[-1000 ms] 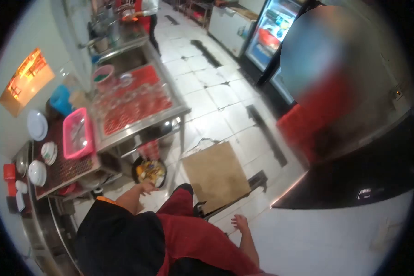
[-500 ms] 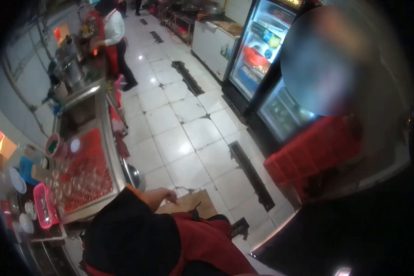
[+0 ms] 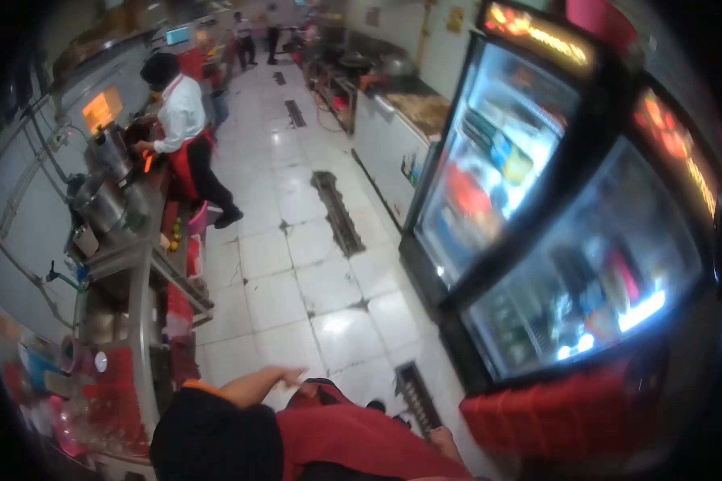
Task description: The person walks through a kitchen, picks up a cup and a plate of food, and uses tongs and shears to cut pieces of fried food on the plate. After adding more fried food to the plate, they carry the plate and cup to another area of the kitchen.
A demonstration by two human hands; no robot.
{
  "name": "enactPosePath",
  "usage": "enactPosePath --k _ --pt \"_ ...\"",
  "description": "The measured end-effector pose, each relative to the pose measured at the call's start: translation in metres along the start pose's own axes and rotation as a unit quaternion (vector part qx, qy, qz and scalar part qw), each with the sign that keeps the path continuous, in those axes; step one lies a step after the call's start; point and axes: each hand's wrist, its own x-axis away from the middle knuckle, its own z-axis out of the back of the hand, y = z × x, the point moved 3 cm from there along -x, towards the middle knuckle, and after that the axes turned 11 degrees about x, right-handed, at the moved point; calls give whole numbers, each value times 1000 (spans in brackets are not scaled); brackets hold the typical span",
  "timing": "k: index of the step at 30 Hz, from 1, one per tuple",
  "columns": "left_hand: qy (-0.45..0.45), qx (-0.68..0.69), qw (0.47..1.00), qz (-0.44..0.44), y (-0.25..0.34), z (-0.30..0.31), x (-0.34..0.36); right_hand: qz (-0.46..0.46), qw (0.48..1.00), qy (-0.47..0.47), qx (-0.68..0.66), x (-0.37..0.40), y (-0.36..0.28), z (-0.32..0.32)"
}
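Note:
My left hand (image 3: 287, 375) reaches out from a black sleeve (image 3: 217, 429) with an orange edge, in front of my red apron (image 3: 345, 437). Its fingers look loosely stretched and slightly blurred, with nothing visible in them. Low on the other side of the apron, my right hand (image 3: 442, 438) shows only in part. Its fingers are too small and covered to make out. The nearest thing to it is a dark drain slot (image 3: 417, 395) in the floor, apart from the hand.
A white-tiled aisle (image 3: 285, 268) runs ahead. Along the left stand a metal sink counter (image 3: 140, 321) and pots (image 3: 102, 203), where a person in a white shirt (image 3: 183, 116) works. Lit glass-door fridges (image 3: 497, 152) and red crates (image 3: 553, 421) line the right; a white chest freezer (image 3: 389, 156) stands beyond.
My view has tilted up and moved forward along the aisle. The person in white and the fridges appear nearer. My right hand has come into view; the cardboard by my left hand no longer shows.

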Motion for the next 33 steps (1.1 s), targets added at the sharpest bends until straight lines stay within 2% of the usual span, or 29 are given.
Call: enactPosePath --k 1,2,4,6,7,8,9,10,11,12,13,15,16,18,19,20,22,23,25,26,27,29,30,31,32,33 --pt "58 -17 998 25 -33 8 -16 35 999 22 25 -53 -25 61" --pt "13 95 981 168 4 9 53 67 996 37 49 -103 -46 107" --pt "25 122 973 195 -18 59 54 119 972 204 7 -167 -117 221" --pt "164 3 981 108 -119 133 -30 127 962 192 -146 -279 -162 284" --pt "166 7 980 111 -101 157 -27 121 950 199 -209 -278 -204 325" --pt "242 146 946 156 -79 184 -6 112 932 206 -276 -269 -252 366" --pt "315 276 887 194 -54 222 20 92 919 180 -339 -289 -280 377" --pt "320 270 888 191 -42 275 24 73 900 158 -400 -303 -309 395" --pt "336 299 878 163 -28 319 17 107 883 141 -434 -304 -341 403" --pt "346 333 867 130 -12 357 -2 143 910 109 -373 -335 -357 395" --pt "345 371 856 102 0 374 -27 58 900 129 -413 -326 -389 389" --pt "280 284 916 -40 7 467 -123 -23 922 -27 -384 -341 -421 341" --pt "294 174 938 -59 52 520 -149 -46 927 -100 -359 -360 -440 309" --pt "340 -60 935 -85 151 626 -195 -53 957 -150 -242 -360 -497 301" --pt "330 -45 938 -95 232 675 -157 -48 965 -166 -195 -370 -525 303" --pt "369 -39 918 -141 284 730 -151 -38 971 -179 -155 -386 -558 309" --pt "406 63 889 -204 380 815 -95 -9 977 -192 -93 -434 -629 327" --pt "409 60 888 -202 386 857 -98 11 979 -194 -67 -464 -668 338" --pt "400 144 855 -295 405 949 -104 54 980 -191 -15 -534 -749 368" --pt "325 223 874 -285 396 989 -114 81 979 -187 13 -572 -792 383" --pt "374 263 875 -161 398 1017 -101 112 977 -176 42 -613 -838 401" --pt "384 115 856 -327 305 1077 -151 186 966 -143 111 -693 -942 441" --pt "378 219 889 -134 280 1092 -133 239 950 -115 166 -738 -999 465" --pt "350 314 880 68 253 1094 -114 297 923 -78 231 -787 -1063 489" --pt "335 172 918 124 222 1103 -102 363 885 -23 291 -833 -1141 516" --pt "367 316 874 9 172 1094 -94 424 845 52 321 -876 -1232 551"
